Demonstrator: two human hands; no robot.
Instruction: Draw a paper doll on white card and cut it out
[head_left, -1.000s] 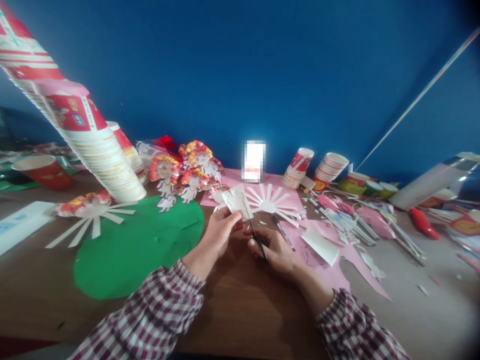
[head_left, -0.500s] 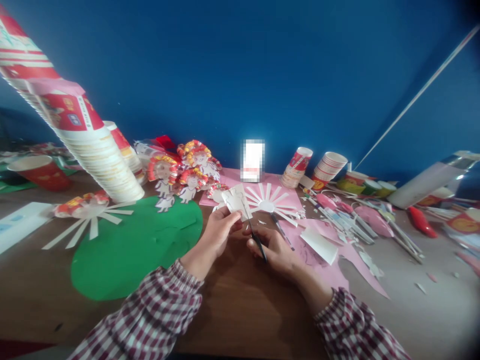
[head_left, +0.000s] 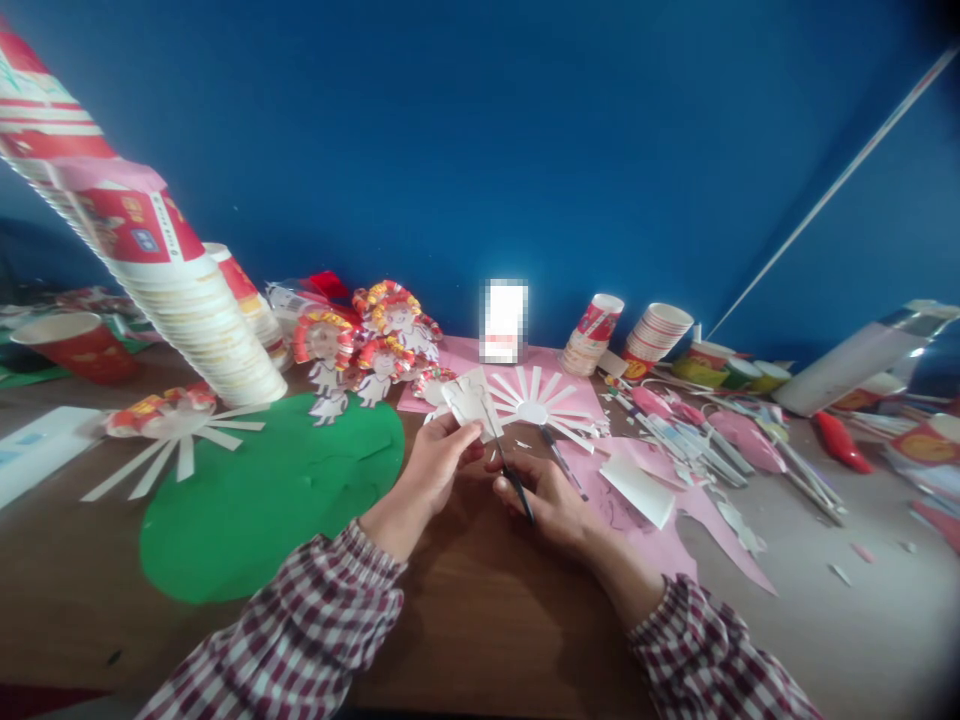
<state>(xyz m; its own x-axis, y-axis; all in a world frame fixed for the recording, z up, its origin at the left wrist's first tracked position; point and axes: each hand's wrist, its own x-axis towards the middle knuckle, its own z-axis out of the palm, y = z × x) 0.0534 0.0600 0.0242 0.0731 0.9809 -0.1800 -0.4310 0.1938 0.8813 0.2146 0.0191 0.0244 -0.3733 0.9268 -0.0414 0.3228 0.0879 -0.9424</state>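
Observation:
A small white paper piece (head_left: 469, 400) with dark drawn lines is pinched between the thumb and fingers of my left hand (head_left: 438, 462). My right hand (head_left: 547, 500) is closed on black-handled scissors (head_left: 517, 492), whose blades point up and meet the right edge of the paper. Behind the hands, a white sunburst of cut strips (head_left: 532, 411) lies on pink paper. A dark pen (head_left: 564, 463) rests just beyond my right hand. Left of my left hand, several paper figures with red and yellow curled rims (head_left: 386, 357) stand close together.
Green paper (head_left: 262, 500) lies at the left, partly under another strip sunburst (head_left: 184, 425). A tall, leaning cup stack (head_left: 217, 325) rises behind it. Shorter cup stacks (head_left: 594, 335), pink paper (head_left: 637, 540), a folded white piece (head_left: 637, 488), straws and scraps cover the right side. A blue wall (head_left: 480, 150) stands behind.
Both hands, the paper and the scissors show almost no change. The view has shifted very slightly.

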